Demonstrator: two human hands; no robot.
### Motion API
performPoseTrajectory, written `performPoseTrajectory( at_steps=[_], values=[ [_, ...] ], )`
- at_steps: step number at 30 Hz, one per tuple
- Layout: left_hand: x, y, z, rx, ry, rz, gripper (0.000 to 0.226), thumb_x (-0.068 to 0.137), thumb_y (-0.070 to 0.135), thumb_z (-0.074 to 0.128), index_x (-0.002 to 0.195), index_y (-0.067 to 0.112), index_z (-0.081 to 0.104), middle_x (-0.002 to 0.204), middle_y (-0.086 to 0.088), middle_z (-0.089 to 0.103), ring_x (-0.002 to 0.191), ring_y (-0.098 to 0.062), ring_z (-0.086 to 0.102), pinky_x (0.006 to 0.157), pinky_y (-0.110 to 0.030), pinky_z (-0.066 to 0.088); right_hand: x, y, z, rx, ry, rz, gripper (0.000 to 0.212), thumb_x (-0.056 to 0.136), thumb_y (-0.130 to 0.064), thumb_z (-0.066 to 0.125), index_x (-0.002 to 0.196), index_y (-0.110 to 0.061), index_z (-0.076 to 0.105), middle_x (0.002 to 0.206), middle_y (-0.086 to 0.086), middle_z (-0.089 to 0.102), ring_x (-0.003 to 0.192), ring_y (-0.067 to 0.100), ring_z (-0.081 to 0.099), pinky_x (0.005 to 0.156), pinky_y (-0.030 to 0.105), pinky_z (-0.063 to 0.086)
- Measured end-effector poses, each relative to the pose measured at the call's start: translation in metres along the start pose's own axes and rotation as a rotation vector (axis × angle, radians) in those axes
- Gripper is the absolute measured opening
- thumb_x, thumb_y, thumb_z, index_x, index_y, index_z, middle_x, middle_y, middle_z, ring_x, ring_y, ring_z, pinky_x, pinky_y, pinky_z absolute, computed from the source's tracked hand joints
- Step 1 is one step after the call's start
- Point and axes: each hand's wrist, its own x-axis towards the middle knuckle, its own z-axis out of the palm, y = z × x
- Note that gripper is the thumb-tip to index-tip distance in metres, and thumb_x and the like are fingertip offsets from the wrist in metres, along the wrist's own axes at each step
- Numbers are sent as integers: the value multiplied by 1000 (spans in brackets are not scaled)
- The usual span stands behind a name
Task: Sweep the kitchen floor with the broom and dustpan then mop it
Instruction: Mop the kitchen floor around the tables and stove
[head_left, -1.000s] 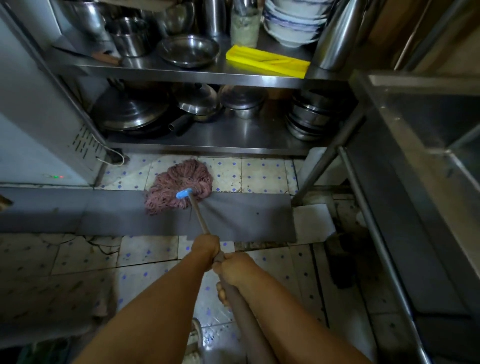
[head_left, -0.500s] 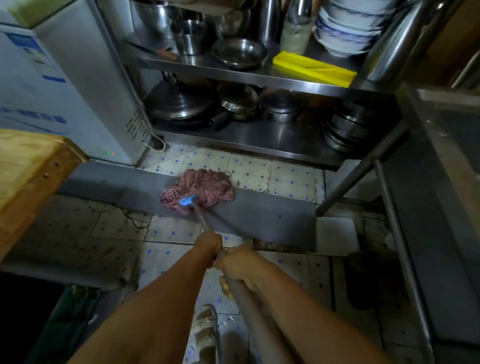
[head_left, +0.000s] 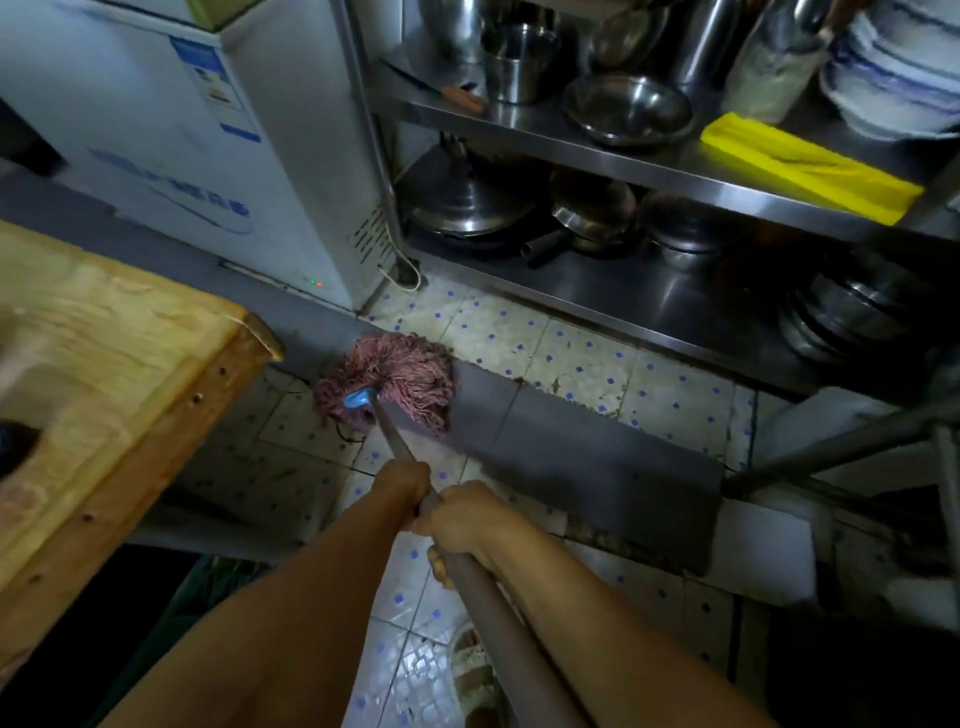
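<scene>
Both hands grip the long grey-brown pole of a mop, one right behind the other. The left hand sits further down the pole toward the mop head, its fingers curled round the shaft; the right hand holds just behind it, almost touching, with its fingers wrapped under the pole so that their tips show beneath it. The pole runs from the lower middle of the view up and to the left to a small blue plastic socket, where the pink string mop head fans out on the floor. The strands lie across the left end of a dark grey flat strip that crosses the pale floor tiles dotted with blue, and they reach the tiles on both sides of it. The mop head sits near the front corner of a white chest freezer, just below the corner of a light wooden tabletop that fills the left side. Behind the mop stands a stainless steel shelf rack: its lower shelf carries pans and lids, its upper shelf a shallow steel bowl, steel pots, a stack of white bowls with blue rims at the right end and a flat yellow plastic piece along the front edge.
</scene>
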Motion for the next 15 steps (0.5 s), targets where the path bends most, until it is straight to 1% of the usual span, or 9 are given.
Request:
performPoseTrajectory(
  at_steps=[2,3,4,6,8,10,12,13,15],
  values=[
    [11,7,-4,-56,-5,-29,28,95,9,45,71,-3,52,86,-20,57,86,-30,55,69,-32,39,5,-13,-4,-21,-3,11,28,89,-10,60,115,-2,57,66,14,56,47,20,53,47,27,50],
    [17,14,-7,-84,0,-45,30,95,9,45,68,-1,50,79,-17,55,80,-27,53,66,-31,39,9,-23,-8,-34,-6,8,26,89,-10,60,114,-3,58,65,14,56,46,19,53,45,26,49],
    [24,20,-9,-99,9,-51,30,95,9,45,68,-2,50,77,-15,53,77,-26,52,64,-30,38,14,-32,-10,-49,0,2,25,89,-11,60,113,-3,58,65,13,56,45,19,53,44,24,49],
    [31,31,-14,-112,17,-67,29,94,10,46,68,-1,50,81,-17,53,81,-26,51,67,-31,37,23,-44,-13,-64,8,-14,26,89,-12,61,114,-4,58,68,13,57,45,18,53,45,25,49],
    [40,42,-20,-159,13,-88,27,94,10,46,68,1,50,77,-15,52,80,-26,51,66,-30,37,34,-58,-14,-82,4,-23,33,88,-11,61,120,-5,55,75,14,57,48,19,53,46,26,49],
    [45,51,-26,-189,13,-105,22,94,9,46,80,-4,56,71,-12,50,75,-25,51,56,-28,36,45,-67,-14,-125,8,-31,41,85,-10,62,124,-5,52,83,15,57,53,21,55,49,28,51],
    [52,59,-31,-237,11,-113,24,94,9,46,101,-10,59,73,-12,51,79,-25,51,51,-26,34,51,-79,-15,-159,2,-38,39,83,-8,62,121,-4,54,84,15,58,56,23,56,50,28,50],
    [54,64,-34,-254,15,-114,27,94,9,45,108,-11,58,78,-13,52,82,-25,50,50,-25,33,54,-85,-18,-188,-4,-38,37,83,-7,61,120,-3,55,81,14,58,55,22,56,49,27,50],
    [61,74,-39,-277,26,-115,29,95,9,45,112,-12,57,86,-16,52,83,-24,48,48,-25,31,59,-99,-24,-222,-17,-40,34,85,-5,60,118,0,56,70,12,56,49,20,55,49,27,49]
  ],
)
